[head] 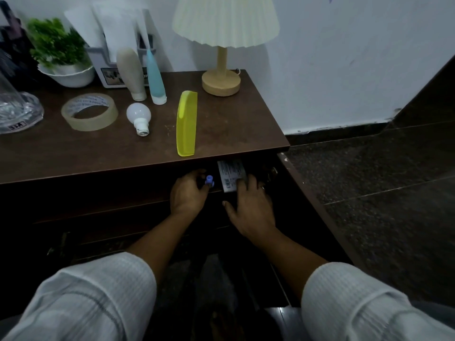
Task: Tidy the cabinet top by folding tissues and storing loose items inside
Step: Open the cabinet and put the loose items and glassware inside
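Observation:
Both my hands reach into the dark open cabinet below the brown top (pixel 221 129). My left hand (pixel 188 193) holds a small blue-capped item (pixel 209 180) in its curled fingers. My right hand (pixel 251 205) lies with spread fingers on a white labelled box (pixel 230 173) inside the cabinet. On the top lie a yellow comb (pixel 186 124), a white light bulb (pixel 139 118), a roll of tape (pixel 89 112), a beige tube (pixel 130 72) and a blue tube (pixel 154 77). White tissues (pixel 108 25) stand in a holder at the back.
A lamp with a pleated shade (pixel 225 18) and wooden base (pixel 221 82) stands at the back right. A potted green plant (pixel 59 52) and a clear glass vessel (pixel 17 107) are at the left. The open cabinet door (pixel 310 193) juts right over the dark floor.

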